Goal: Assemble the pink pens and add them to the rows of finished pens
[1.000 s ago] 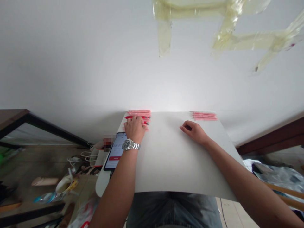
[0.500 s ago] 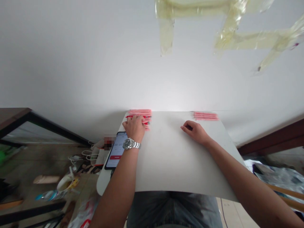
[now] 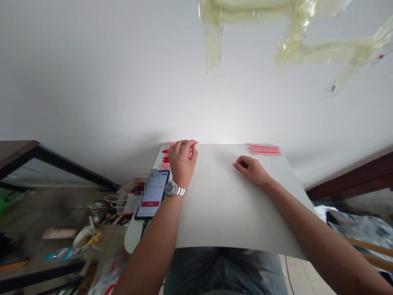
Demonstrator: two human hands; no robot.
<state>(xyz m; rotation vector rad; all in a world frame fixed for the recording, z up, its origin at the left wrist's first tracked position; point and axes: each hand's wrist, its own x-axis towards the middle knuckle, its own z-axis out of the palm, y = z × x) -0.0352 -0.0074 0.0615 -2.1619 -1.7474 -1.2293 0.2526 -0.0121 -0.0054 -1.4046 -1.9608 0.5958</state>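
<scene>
My left hand [image 3: 183,159], with a metal watch [image 3: 174,188] on its wrist, is closed over the pile at the table's back left. Between its fingertips is a slim pink stick [image 3: 196,143], its pale end poking out to the right; most of it is hidden. Under and beside the hand lie more pink sticks [image 3: 165,166] and red pens [image 3: 166,159], partly covered. My right hand [image 3: 251,169] rests on the white table [image 3: 215,213] with its fingers curled in and nothing visible in them. Behind it, at the back right, lies a row of pink sticks [image 3: 265,150].
A phone [image 3: 152,194] showing a timer lies at the table's left edge, with a cable below it. The wall [image 3: 138,73] rises directly behind the table. On the floor at left are a cup [image 3: 84,237] and a bottle [image 3: 61,254].
My left hand has moved slightly right and up over the left pile, its fingers now pinching a pink stick. My right hand has stayed in place.
</scene>
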